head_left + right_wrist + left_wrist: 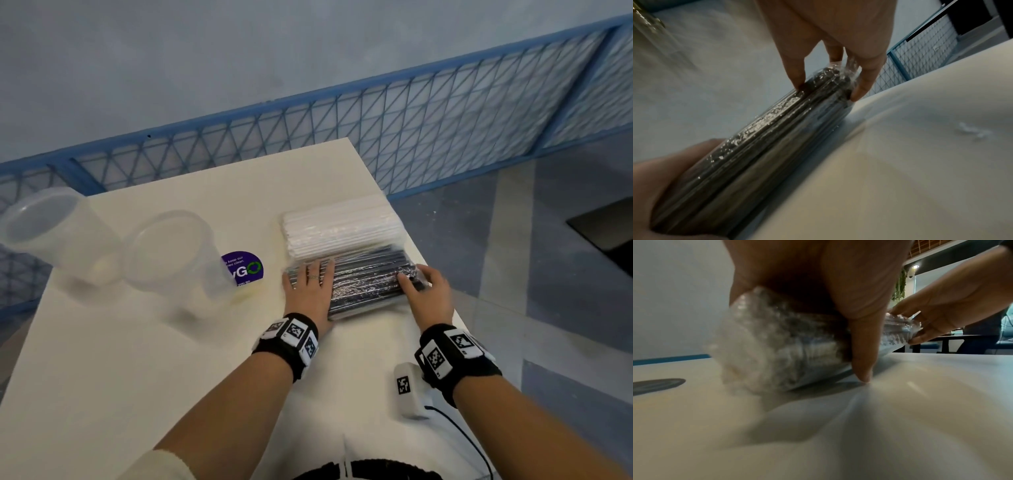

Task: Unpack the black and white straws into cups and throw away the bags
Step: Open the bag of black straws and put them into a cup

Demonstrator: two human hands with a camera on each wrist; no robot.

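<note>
Black straws bag (366, 287) gripped by both hands (ends).

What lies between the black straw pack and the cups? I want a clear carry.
Nothing solid. Between the black straw pack and the nearer cup there is only bare table and a flat purple sticker.

Both hands (818, 280) grip the bagged black straws (789, 340).

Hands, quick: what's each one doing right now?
Left hand: grips the black straw bag at its left end.
Right hand: grips the bag's right end.
</note>
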